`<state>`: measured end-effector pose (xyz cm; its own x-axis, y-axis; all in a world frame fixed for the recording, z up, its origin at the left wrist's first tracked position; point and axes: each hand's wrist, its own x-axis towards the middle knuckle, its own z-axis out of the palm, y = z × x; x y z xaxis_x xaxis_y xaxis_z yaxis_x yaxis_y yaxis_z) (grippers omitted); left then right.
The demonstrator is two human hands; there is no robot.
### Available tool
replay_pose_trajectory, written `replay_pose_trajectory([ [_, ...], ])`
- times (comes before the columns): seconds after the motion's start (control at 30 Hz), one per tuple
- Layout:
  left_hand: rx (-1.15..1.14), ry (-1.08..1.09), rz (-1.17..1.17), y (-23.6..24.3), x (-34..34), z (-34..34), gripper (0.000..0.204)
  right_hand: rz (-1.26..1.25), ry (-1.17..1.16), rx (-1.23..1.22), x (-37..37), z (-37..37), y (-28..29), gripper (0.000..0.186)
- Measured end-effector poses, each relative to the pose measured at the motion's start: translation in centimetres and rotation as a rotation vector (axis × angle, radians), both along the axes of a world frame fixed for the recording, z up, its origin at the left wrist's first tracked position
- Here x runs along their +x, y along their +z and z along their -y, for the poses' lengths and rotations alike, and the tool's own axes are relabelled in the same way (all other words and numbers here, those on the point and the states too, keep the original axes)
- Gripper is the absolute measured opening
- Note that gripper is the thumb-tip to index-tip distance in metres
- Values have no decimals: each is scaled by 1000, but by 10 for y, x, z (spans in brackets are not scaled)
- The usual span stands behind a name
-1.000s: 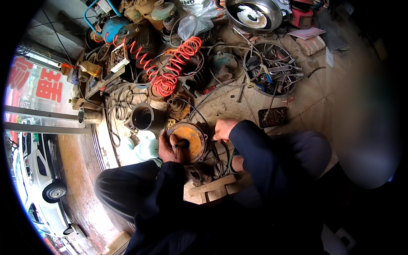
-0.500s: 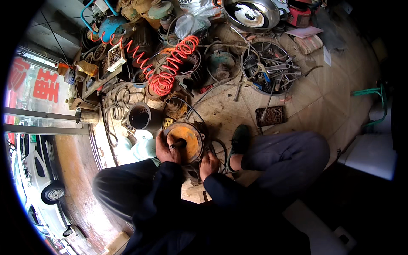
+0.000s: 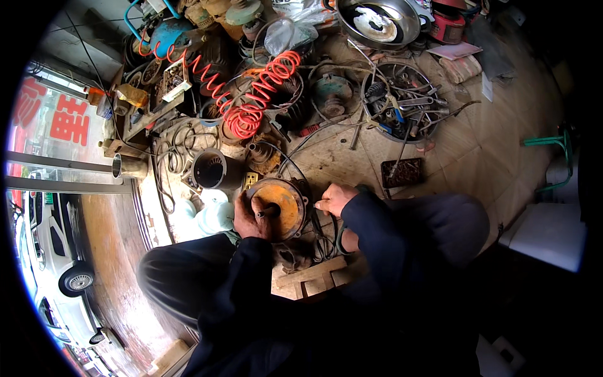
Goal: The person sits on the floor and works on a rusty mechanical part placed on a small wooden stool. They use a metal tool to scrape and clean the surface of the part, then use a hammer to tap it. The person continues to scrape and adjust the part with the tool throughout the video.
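Left hand grips round orange-faced metal housing at 9 o'clock. Right hand: fingertips pinched beside 3 o'clock, contents unclear. Housing appears largely assembled; work at 3 o'clock seemingly unfinished.

My left hand: bent at the knuckles, back toward the left, one digit reaching in to the right; it grips.
My left forearm: dark-sleeved, running from the near side toward the far side.
My right hand: slightly farther out, to the right of the other and apart from it, fingers drawn together and pointing left; whether they pinch anything, I cannot tell.
My right forearm: slanting from near right to far left, cuff at the wrist.
My knees: bent, spread left and right of my arms.
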<state>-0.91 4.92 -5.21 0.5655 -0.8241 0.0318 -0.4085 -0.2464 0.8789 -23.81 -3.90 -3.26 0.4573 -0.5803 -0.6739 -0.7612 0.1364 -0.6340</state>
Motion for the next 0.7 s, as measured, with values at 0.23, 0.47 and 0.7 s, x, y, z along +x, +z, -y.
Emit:
replay_pose_trajectory([
  [0.23,-9,3,10,5,-3,2,37,-39,174,98,6,26,14,34],
  [0.47,-4,12,53,1,0,1,37,-61,224,165,11,42,9,33],
  [0.7,12,24,113,0,-4,-2,37,379,-933,467,32,-103,-60,41],
])
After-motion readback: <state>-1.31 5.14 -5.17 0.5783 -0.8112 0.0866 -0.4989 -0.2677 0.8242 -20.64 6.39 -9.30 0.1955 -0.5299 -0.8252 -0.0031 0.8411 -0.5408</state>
